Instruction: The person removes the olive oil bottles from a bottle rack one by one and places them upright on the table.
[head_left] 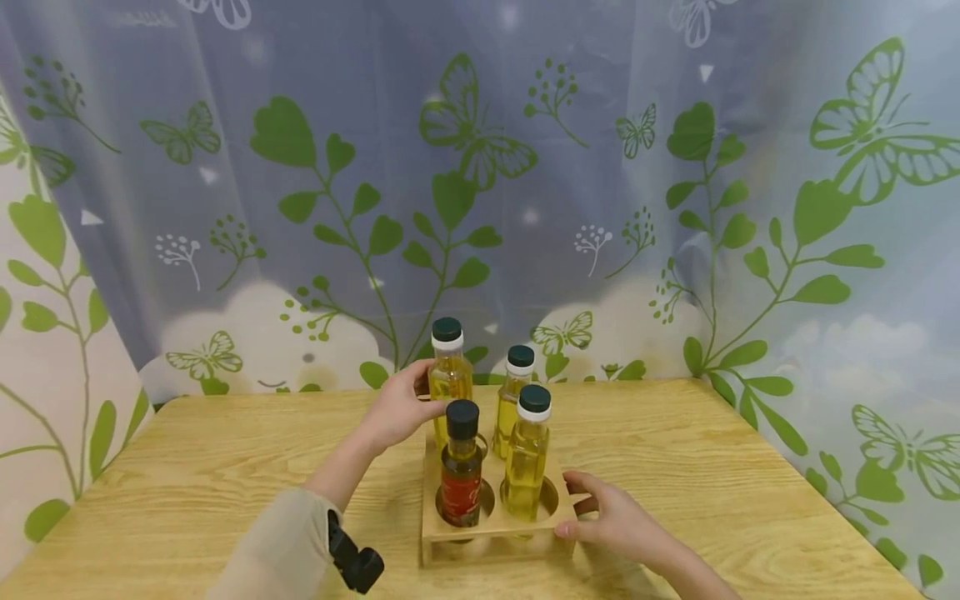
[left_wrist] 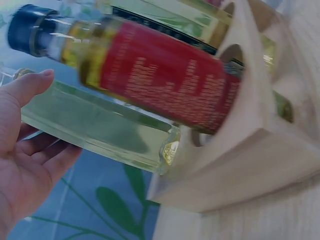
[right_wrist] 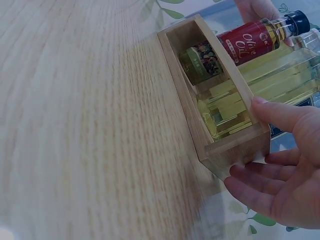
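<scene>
Sleeve [head_left: 273, 546] near rack [head_left: 491, 532] with 3 bottles [head_left: 527, 467].

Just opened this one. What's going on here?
A person's left grip holds a tall clear glass bottle of yellow liquid with a dark green cap at the back left of a light wooden rack, its base out of the hole. The right grip holds the rack near its front right corner. In the rack stand a red-labelled, black-capped glass bottle at front left and two more green-capped bottles of yellow liquid on the right.
</scene>
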